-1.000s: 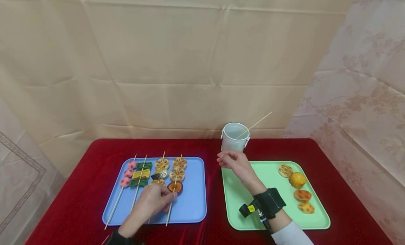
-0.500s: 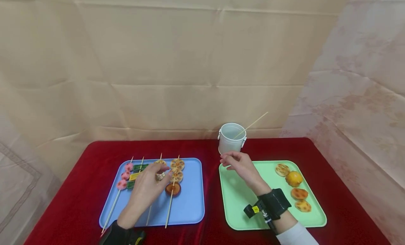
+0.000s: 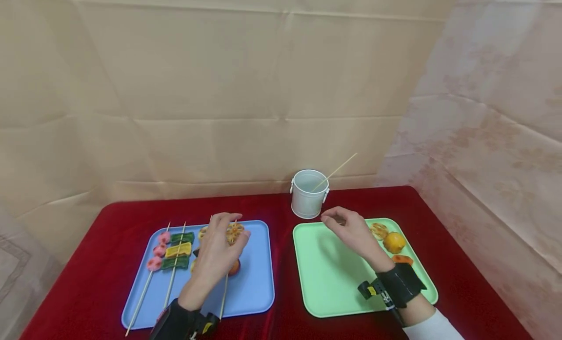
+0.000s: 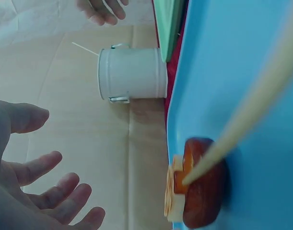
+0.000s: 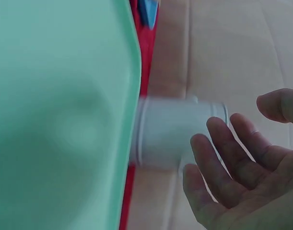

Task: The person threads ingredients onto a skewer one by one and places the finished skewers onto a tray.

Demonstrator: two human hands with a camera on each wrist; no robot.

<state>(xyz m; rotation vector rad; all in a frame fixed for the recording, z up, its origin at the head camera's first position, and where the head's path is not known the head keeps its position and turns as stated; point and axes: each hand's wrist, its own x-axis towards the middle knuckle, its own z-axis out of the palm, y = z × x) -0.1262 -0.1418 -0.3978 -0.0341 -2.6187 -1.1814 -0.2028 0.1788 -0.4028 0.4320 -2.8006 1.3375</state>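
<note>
My left hand [image 3: 218, 254] hovers over the blue tray [image 3: 256, 286], fingers spread and holding nothing. Beneath it lies a skewer with a brown mushroom-like piece [image 4: 204, 191] and lotus root slices [image 3: 235, 229], partly hidden by the hand. To its left are a skewer of pink flower-shaped pieces [image 3: 154, 263] and one of green and yellow pieces [image 3: 178, 250]. Above the far part of the green tray [image 3: 325, 286], my right hand [image 3: 354, 236] is held with loosely bent fingers. The right wrist view shows nothing in its grasp.
Behind the trays stands a white bucket [image 3: 305, 203] with one thin bamboo stick [image 3: 341, 167] leaning out. Along the green tray's right side lie a lotus root slice [image 3: 378, 230], a yellow ball [image 3: 394, 242] and an orange piece [image 3: 402, 259]. A red cloth [image 3: 283, 301] covers the table.
My left hand has let go of the mushroom skewer, lifted and spread its fingers. The right hand has moved rightward from the bucket, over the green tray. The head view has shifted slightly.
</note>
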